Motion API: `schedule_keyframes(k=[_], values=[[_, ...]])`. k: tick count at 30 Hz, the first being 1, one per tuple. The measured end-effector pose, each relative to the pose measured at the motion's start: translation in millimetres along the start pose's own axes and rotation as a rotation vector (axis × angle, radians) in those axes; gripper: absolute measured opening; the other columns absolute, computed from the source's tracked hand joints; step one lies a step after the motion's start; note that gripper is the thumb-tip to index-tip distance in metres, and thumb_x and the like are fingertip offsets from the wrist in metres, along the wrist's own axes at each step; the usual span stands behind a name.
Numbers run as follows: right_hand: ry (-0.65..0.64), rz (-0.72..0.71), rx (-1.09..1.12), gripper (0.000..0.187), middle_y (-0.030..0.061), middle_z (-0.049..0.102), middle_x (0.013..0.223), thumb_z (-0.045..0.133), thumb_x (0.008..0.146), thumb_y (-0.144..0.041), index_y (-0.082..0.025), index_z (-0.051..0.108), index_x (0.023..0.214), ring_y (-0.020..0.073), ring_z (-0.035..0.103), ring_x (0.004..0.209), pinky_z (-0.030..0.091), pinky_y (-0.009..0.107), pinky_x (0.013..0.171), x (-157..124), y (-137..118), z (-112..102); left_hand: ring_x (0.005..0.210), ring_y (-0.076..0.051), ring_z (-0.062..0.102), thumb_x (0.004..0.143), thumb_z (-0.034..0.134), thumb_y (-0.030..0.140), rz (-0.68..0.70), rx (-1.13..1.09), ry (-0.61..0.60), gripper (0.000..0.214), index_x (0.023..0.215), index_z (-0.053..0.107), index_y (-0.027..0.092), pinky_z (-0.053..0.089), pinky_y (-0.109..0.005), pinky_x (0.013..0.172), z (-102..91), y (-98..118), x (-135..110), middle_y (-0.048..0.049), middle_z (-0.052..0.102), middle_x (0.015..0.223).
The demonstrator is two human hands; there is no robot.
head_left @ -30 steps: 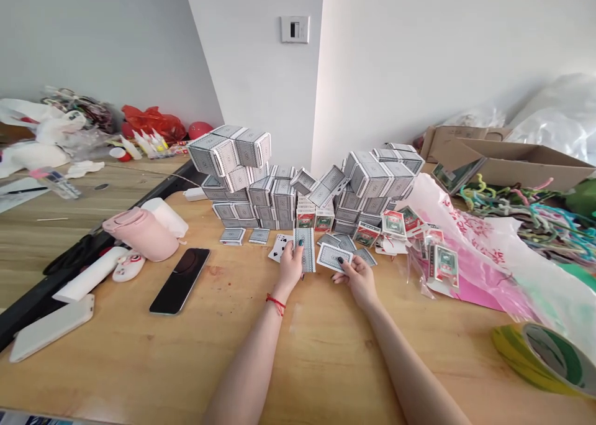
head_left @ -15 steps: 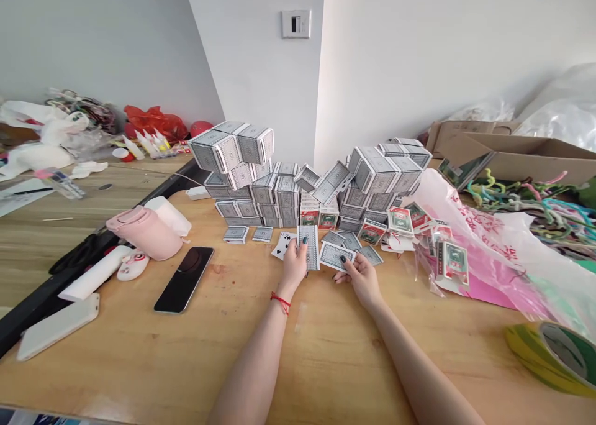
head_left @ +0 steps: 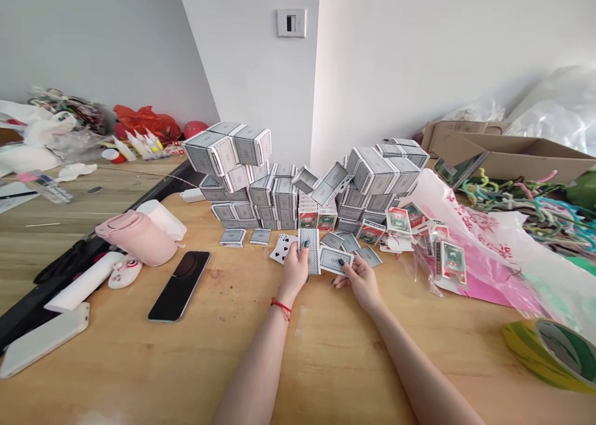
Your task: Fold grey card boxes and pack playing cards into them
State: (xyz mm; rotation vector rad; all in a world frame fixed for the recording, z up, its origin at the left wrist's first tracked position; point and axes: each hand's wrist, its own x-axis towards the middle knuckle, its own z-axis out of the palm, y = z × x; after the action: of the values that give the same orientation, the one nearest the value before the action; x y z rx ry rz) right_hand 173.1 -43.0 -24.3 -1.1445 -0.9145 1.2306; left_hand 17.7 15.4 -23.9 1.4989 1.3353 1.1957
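My left hand [head_left: 297,267] is closed on an upright playing card [head_left: 309,242] with a patterned grey back, thumb on its face toward me. Sideways in my right hand [head_left: 361,281] is another playing card [head_left: 331,259], its left end touching or overlapping the upright one; I cannot tell which. A face-up card with black pips [head_left: 282,248] shows just left of my left hand. Behind my right hand lie several folded cards [head_left: 348,242]. Stacks of cubes folded from cards stand beyond, a left stack [head_left: 251,192] and a right stack [head_left: 372,179].
Card boxes [head_left: 399,221] and a pink-and-white plastic bag [head_left: 470,226] lie to the right, with a yellow tape roll [head_left: 521,350] nearer. At left are a black phone [head_left: 180,287], a pink cup [head_left: 139,235] and a white mouse [head_left: 125,272]. A cardboard box [head_left: 521,151] stands at the back right.
The card in my right hand has moved left against the upright card in my left hand. The view has shifted slightly; the stacks stand as before.
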Motion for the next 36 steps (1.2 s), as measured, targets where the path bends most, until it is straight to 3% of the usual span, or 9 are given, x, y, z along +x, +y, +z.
schedule_keyframes(k=[6, 11, 20, 26, 31, 36], values=[[-0.107, 0.025, -0.154, 0.036, -0.0054, 0.055, 0.053, 0.052, 0.073, -0.053, -0.021, 0.036, 0.077, 0.01, 0.05, 0.032, 0.037, 0.019, 0.028, -2.1, 4.5, -2.8, 0.067, -0.014, 0.051, 0.083, 0.039, 0.042, 0.005, 0.005, 0.025, 0.028, 0.085, 0.05, 0.016, 0.037, -0.025, 0.063, -1.7, -1.5, 0.0, -0.0029, 0.055, 0.073], [-0.105, 0.043, -0.253, 0.033, -0.0115, 0.036, 0.046, 0.047, 0.077, -0.053, -0.022, 0.035, 0.075, 0.0047, 0.031, 0.028, 0.025, 0.016, 0.026, -1.1, 8.0, -6.3, 0.071, -0.015, 0.053, 0.083, 0.039, 0.041, 0.0, 0.006, 0.004, 0.027, 0.085, 0.05, 0.016, 0.038, -0.026, 0.066, -3.0, -2.1, 0.1, -0.0045, 0.058, 0.076], [-0.152, 0.02, -0.278, 0.031, -0.0097, 0.032, 0.051, 0.046, 0.079, -0.051, -0.022, 0.035, 0.075, 0.0052, 0.028, 0.036, 0.024, 0.018, 0.033, 3.7, 8.7, -14.2, 0.071, -0.015, 0.053, 0.084, 0.038, 0.035, 0.025, 0.03, -0.012, 0.021, 0.084, 0.047, 0.017, 0.039, -0.025, 0.065, -4.3, 2.8, -2.1, -0.0048, 0.058, 0.078], [-0.17, -0.006, -0.309, 0.03, -0.0085, 0.031, 0.055, 0.047, 0.079, -0.049, -0.021, 0.035, 0.074, 0.0054, 0.029, 0.04, 0.026, 0.018, 0.037, 1.7, 7.8, -18.4, 0.063, -0.013, 0.05, 0.084, 0.039, 0.039, 0.078, 0.051, -0.103, 0.025, 0.082, 0.049, 0.016, 0.037, -0.023, 0.06, -3.0, 3.9, -4.9, -0.0021, 0.056, 0.071], [-0.082, 0.014, -0.227, 0.033, -0.0084, 0.029, 0.056, 0.047, 0.077, -0.052, -0.023, 0.032, 0.072, 0.0054, 0.026, 0.039, 0.025, 0.019, 0.035, -1.6, 11.8, -10.1, 0.058, -0.012, 0.046, 0.084, 0.039, 0.035, 0.076, 0.115, 0.001, 0.02, 0.076, 0.046, 0.017, 0.035, -0.023, 0.057, -1.1, 1.1, -3.5, -0.0006, 0.052, 0.065], [-0.071, 0.011, -0.248, 0.032, -0.0075, 0.031, 0.057, 0.047, 0.077, -0.052, -0.023, 0.035, 0.075, 0.006, 0.027, 0.04, 0.026, 0.019, 0.035, -2.3, 11.5, -6.7, 0.057, -0.013, 0.045, 0.084, 0.039, 0.033, 0.066, 0.122, -0.01, 0.019, 0.073, 0.042, 0.019, 0.034, -0.023, 0.055, -1.7, -1.1, -1.7, 0.0009, 0.048, 0.062]])
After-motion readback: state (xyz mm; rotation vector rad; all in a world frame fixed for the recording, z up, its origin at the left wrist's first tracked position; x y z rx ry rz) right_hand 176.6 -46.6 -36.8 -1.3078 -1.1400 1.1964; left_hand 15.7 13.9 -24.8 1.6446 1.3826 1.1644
